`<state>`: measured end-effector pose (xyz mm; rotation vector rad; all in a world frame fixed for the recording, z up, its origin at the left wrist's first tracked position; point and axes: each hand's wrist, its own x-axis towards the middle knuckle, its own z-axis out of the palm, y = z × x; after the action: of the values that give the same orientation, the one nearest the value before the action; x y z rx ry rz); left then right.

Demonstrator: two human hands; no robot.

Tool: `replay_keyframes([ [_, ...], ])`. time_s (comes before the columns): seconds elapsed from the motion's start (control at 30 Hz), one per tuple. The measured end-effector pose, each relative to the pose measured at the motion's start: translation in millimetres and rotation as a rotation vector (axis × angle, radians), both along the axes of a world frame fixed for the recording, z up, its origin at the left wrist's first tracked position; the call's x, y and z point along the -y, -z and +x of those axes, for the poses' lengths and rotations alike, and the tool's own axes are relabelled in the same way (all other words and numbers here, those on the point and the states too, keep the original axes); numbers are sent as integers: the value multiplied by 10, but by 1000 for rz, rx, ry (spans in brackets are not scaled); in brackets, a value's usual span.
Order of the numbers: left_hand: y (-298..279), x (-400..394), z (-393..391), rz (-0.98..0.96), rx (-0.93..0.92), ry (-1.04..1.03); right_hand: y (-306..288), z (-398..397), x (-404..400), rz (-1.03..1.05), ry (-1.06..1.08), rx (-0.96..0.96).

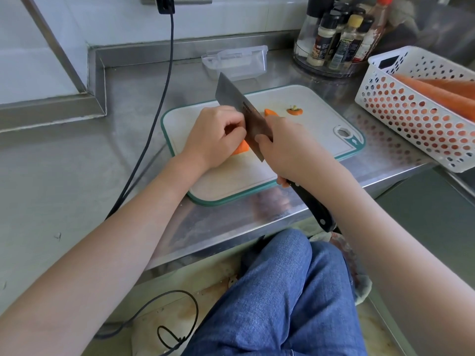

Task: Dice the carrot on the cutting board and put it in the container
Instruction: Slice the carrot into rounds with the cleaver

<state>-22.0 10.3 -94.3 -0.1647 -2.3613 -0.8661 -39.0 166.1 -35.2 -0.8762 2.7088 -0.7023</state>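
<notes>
On the white cutting board with a teal rim lies a carrot, mostly hidden under my left hand, whose curled fingers hold it down. My right hand grips a cleaver by its black handle, the blade standing against my left knuckles over the carrot. Another carrot piece shows just past the blade. The cut-off carrot top lies farther right on the board. A clear plastic container stands behind the board near the wall.
A white perforated basket with whole carrots sits at the right. A round rack of spice bottles stands at the back right. A black cable hangs down the wall and crosses the steel counter at left.
</notes>
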Motion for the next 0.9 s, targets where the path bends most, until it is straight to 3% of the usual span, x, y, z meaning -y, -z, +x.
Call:
replay_keyframes([
  [0.33, 17, -2, -23, 7, -13, -13, 46, 38, 69, 35, 35, -17],
  [0.57, 34, 15, -30, 23, -12, -27, 158, 69, 143, 137, 70, -153],
  [0.9, 36, 12, -46, 14, -33, -24, 114, -68, 99, 121, -20, -57],
])
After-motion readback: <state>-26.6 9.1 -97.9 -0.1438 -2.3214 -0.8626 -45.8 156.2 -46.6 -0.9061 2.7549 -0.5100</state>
